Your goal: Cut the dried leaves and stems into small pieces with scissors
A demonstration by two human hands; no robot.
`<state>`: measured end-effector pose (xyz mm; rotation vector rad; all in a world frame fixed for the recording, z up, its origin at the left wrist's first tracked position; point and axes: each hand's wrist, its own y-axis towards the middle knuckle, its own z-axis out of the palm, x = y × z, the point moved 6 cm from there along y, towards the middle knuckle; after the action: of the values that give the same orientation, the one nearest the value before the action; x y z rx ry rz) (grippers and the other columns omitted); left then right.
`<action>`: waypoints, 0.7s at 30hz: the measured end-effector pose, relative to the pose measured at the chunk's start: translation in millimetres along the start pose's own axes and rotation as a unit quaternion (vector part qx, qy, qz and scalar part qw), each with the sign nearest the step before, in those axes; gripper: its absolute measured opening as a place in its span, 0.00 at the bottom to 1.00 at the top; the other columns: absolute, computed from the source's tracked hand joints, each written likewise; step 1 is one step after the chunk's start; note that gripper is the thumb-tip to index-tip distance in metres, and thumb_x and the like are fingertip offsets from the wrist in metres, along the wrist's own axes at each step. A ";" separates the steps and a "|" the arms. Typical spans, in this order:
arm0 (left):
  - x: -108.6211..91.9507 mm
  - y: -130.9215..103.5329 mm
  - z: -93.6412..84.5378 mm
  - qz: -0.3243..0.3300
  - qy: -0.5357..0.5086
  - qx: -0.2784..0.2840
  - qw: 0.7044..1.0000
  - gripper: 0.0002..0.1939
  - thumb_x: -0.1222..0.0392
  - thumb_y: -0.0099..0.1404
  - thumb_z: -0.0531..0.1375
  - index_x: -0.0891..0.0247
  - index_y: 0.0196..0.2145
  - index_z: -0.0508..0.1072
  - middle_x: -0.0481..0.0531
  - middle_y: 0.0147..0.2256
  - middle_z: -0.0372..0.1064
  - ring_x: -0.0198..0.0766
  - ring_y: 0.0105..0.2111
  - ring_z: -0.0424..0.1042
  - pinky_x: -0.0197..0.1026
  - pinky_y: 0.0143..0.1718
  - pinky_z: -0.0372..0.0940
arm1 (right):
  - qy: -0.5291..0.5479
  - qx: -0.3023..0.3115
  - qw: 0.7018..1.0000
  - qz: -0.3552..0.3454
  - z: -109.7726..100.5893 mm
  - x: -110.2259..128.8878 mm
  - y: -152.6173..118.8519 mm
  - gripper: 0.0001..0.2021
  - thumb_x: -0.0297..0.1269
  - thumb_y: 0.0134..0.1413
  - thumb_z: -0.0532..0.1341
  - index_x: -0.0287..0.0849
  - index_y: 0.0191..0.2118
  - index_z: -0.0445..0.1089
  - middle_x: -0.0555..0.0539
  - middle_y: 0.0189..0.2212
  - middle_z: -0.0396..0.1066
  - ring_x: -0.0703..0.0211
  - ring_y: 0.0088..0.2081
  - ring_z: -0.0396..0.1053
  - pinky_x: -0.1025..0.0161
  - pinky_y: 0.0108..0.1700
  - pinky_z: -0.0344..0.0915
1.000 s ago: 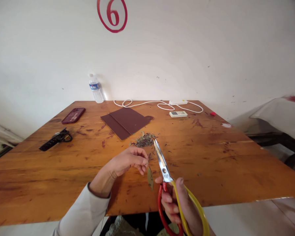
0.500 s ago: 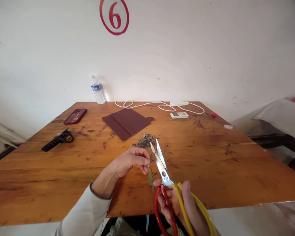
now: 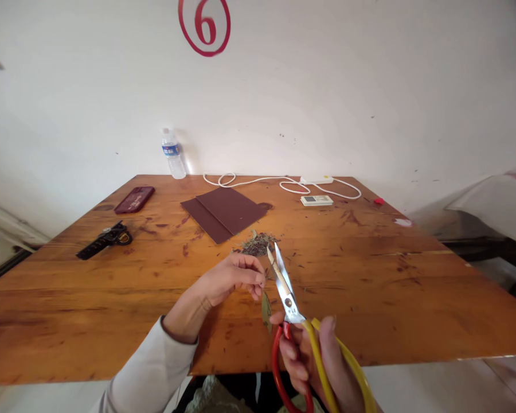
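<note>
In my right hand (image 3: 327, 361) is a pair of scissors (image 3: 288, 301) with one red and one yellow handle, the blades slightly apart and pointing away from me. My left hand (image 3: 234, 281) is pinched closed just left of the blades. A dried leaf (image 3: 266, 311), greenish brown, hangs below its fingertips, partly hidden near the scissors. Behind both hands, a small heap of dark dried leaf bits (image 3: 258, 243) lies on the wooden table (image 3: 155, 321), with loose scraps scattered around it.
Dark red boards (image 3: 223, 212) lie beyond the heap. To the left are a dark red phone (image 3: 135, 199) and a black strap-like object (image 3: 105, 240). A water bottle (image 3: 173, 155) stands by the wall. At the back right are a white power strip (image 3: 317, 179) with its cord and a remote (image 3: 316, 200).
The view has shifted slightly, so everything sits a little further right. The scissor blades look marginally closer together. Both hands keep nearly the same pose, with the leaf still hanging from the left.
</note>
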<state>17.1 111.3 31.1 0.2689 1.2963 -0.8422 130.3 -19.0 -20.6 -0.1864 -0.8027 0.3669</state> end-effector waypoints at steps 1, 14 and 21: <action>-0.2 0.6 -0.6 0.003 -0.002 -0.004 1.000 0.10 0.60 0.46 0.70 0.67 0.24 0.75 0.51 0.21 0.73 0.34 0.20 0.71 0.36 0.26 0.67 | -0.008 0.010 1.000 -0.009 2.1 1.6 -1.0 0.44 0.76 0.38 0.58 0.37 0.45 0.75 0.53 0.22 0.62 0.72 0.18 0.53 0.72 0.18 0.54; 2.0 5.8 2.1 0.012 -0.023 0.007 1.000 0.10 0.61 0.46 0.71 0.68 0.24 0.76 0.52 0.24 0.75 0.34 0.22 0.72 0.37 0.28 0.69 | 0.045 0.037 0.998 0.038 -1.5 -10.5 8.5 0.37 0.70 0.39 0.64 0.41 0.44 0.75 0.56 0.22 0.61 0.75 0.17 0.48 0.75 0.16 0.51; 1.7 5.8 4.7 0.019 -0.038 0.017 0.999 0.10 0.62 0.47 0.71 0.68 0.25 0.75 0.53 0.26 0.76 0.36 0.24 0.74 0.37 0.29 0.70 | 0.054 0.044 0.997 0.022 -4.2 -12.1 10.0 0.34 0.68 0.40 0.66 0.43 0.43 0.76 0.57 0.20 0.60 0.75 0.16 0.44 0.76 0.14 0.49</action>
<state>24.6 111.7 29.3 0.2837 1.2030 -0.8349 123.1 -14.6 -34.5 -0.1412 -0.6748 0.4288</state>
